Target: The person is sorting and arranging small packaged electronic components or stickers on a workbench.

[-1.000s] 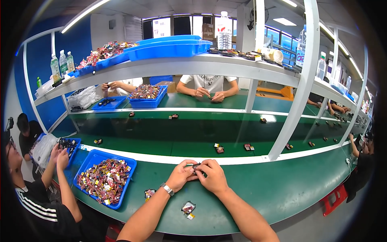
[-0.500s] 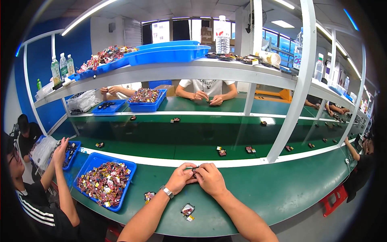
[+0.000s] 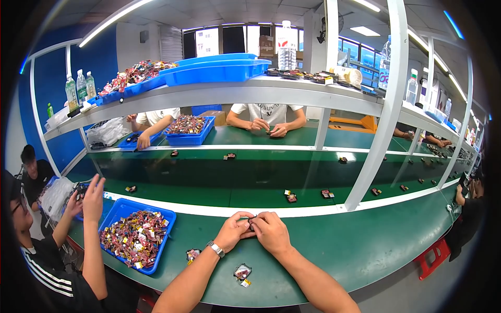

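My left hand (image 3: 233, 232) and my right hand (image 3: 271, 231) meet over the green worktable (image 3: 323, 245), near its far edge. Between their pinched fingertips is a small dark electronic part (image 3: 251, 223), mostly covered by the fingers. A watch with a metal band is on my left wrist. Between my forearms lies a small dark-framed assembly (image 3: 242, 271) with a yellow-and-white tag. Another small assembly (image 3: 192, 254) rests just left of the watch, partly hidden by my forearm.
A blue bin (image 3: 171, 215) heaped with small red, white and yellow parts stands at left. A co-worker (image 3: 47, 271) sits beside it with raised hands. Beyond a white rail, a green conveyor belt (image 3: 250, 177) carries scattered assemblies. A metal shelf post (image 3: 378, 115) rises at right.
Assemblies on the near belt lane have shifted slightly right. The left co-worker's hands have moved, and a person across has lowered a hand into a blue tray. My hands stay almost still.
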Demonstrator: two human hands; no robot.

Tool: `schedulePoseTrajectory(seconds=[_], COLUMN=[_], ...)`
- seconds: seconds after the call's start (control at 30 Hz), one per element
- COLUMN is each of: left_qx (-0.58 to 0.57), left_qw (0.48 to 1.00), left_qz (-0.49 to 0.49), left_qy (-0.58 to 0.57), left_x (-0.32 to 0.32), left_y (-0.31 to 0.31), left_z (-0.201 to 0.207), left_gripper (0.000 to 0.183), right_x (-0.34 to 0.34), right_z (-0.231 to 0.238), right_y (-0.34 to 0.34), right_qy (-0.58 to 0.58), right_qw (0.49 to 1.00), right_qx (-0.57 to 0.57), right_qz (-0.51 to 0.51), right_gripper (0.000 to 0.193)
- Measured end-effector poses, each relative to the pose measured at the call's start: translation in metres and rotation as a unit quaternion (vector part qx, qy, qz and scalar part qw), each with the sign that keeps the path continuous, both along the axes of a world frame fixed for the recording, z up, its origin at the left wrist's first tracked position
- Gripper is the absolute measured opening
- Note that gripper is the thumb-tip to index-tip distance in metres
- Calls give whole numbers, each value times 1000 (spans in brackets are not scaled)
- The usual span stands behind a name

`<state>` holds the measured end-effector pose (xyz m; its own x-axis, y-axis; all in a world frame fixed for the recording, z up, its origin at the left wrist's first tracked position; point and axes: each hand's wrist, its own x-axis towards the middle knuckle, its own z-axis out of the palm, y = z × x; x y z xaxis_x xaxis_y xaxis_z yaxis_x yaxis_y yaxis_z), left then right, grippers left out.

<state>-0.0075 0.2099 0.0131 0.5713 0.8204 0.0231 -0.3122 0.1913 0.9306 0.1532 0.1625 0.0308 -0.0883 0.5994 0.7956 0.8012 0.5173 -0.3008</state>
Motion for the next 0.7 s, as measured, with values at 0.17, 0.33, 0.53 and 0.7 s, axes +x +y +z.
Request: schedulePoseTrajectory(seconds=[0.17, 0.33, 0.53, 0.7], left_qx=[3, -1, -5, 1], left_qw=[1000, 1000, 998, 993], left_qz=[-5, 7, 54, 110], left_qy=[-2, -2, 8, -29], left_x=[3, 7, -3, 9], left_y=[-1, -1, 6, -2], left_z=[1, 0, -4, 3], left_gripper=[25, 24, 32, 44], right_x=[3, 5, -2, 19], right_z=[-1, 4, -8, -18], right_y=[1, 1, 10, 74], right_qy=[-30, -73, 13, 70], right_qw=[999, 997, 995, 993], right_qx=[5, 15, -81, -89], right_qz=[-10, -25, 57, -19], right_gripper=[9, 9, 29, 28])
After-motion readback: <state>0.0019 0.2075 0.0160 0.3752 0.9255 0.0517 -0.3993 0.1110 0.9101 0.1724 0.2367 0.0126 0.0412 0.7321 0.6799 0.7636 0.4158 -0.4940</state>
